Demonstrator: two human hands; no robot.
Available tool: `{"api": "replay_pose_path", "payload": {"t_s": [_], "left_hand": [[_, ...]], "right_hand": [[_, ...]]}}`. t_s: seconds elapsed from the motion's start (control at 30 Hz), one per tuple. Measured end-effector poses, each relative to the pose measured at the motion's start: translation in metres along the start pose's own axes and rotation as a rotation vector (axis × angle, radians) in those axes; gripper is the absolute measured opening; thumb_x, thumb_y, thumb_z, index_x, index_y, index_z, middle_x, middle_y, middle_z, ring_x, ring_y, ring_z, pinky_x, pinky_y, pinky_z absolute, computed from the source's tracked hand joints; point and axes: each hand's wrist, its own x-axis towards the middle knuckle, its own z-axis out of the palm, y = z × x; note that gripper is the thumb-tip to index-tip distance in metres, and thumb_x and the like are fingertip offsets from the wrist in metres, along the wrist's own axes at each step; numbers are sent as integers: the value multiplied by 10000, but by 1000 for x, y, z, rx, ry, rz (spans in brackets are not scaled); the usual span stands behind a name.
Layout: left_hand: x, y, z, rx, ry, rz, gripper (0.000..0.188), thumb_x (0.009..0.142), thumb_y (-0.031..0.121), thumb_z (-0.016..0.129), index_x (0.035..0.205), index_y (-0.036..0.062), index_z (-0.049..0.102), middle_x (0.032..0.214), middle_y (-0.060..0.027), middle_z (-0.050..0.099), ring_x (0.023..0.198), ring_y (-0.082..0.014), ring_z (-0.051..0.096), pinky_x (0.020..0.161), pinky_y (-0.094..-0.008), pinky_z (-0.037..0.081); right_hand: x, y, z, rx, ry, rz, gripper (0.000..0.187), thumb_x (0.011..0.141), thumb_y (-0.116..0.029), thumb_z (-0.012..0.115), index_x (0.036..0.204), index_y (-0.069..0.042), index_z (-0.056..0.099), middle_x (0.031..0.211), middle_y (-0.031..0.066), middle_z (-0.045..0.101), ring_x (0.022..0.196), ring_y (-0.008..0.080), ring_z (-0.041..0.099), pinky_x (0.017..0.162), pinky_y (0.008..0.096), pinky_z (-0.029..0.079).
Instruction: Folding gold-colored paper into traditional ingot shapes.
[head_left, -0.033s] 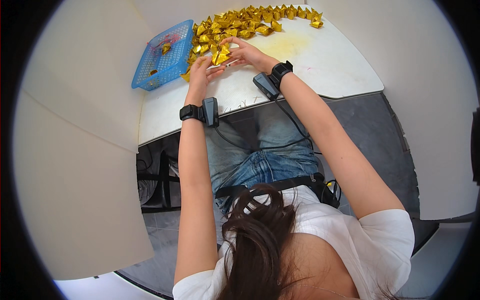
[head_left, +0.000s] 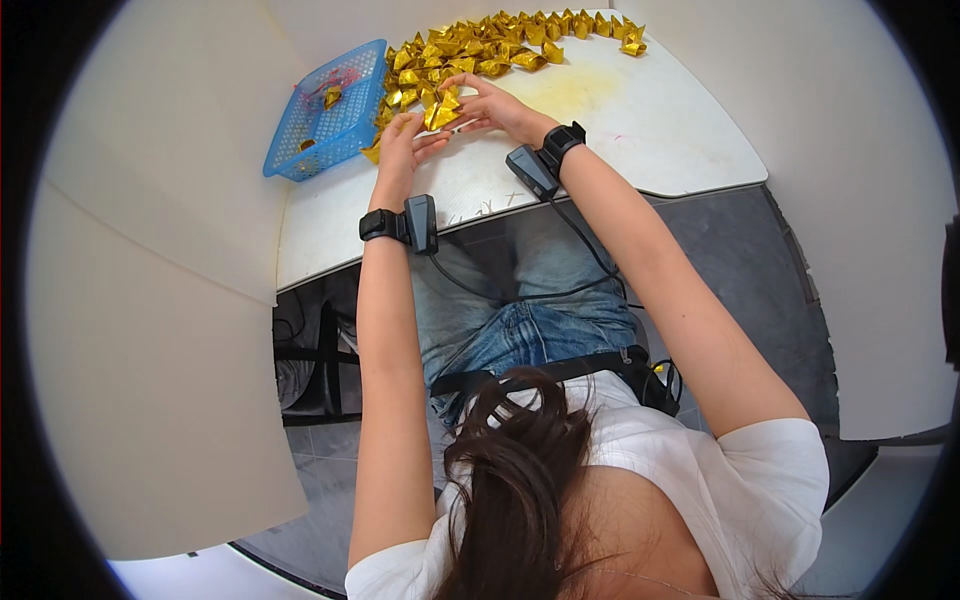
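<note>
A shiny gold folded-paper ingot (head_left: 441, 110) is held between my two hands above the table's left part. My left hand (head_left: 404, 145) has it by its left side, thumb and fingers closed on it. From the right, my right hand (head_left: 492, 108) curls round the same ingot, index finger arched over its far end and the other fingers under its right side. Just beyond my hands lies a heap of similar gold paper ingots (head_left: 470, 42), several of them running in a row toward the far right. My fingers partly hide the held ingot.
A blue perforated plastic basket (head_left: 284, 150) stands left of the heap, with a few gold pieces and something pink-red inside. The white table (head_left: 660, 130) has a yellowish stain. White partitions (head_left: 850, 180) rise at both sides. Black cables (head_left: 570, 292) run from my wrist-worn devices.
</note>
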Motion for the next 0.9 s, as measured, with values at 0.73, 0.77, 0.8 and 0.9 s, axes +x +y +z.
{"api": "replay_pose_path", "payload": {"t_s": [0.73,0.77,0.8,0.9], "left_hand": [[-2,1,0,123,-46,36,157,887,132,577,976,43,484,919,-152,623,794,-197,662,662,-237,560],[-2,1,0,137,-44,41,177,883,128,583,1000,40,483,910,-148,629,787,-192,663,659,-234,557],[-3,1,0,151,-43,44,199,879,123,589,1023,37,482,901,-145,636,780,-188,663,655,-231,555],[-5,1,2,199,-38,89,312,863,106,611,1128,26,467,874,-129,646,767,-184,663,645,-227,549]], "right_hand": [[-2,-3,3,-14,7,14,411,883,-93,473,1278,-196,423,919,-27,526,900,94,602,766,220,488],[-1,-3,3,-14,5,13,411,883,-93,473,1278,-196,423,919,-27,526,900,94,602,766,220,488],[-1,-2,2,-11,-2,9,416,884,-92,468,1284,-197,425,911,-29,526,906,94,604,765,218,488],[1,1,-1,-20,-15,4,417,884,-93,464,1287,-194,433,896,-34,526,907,91,604,766,215,487]]}}
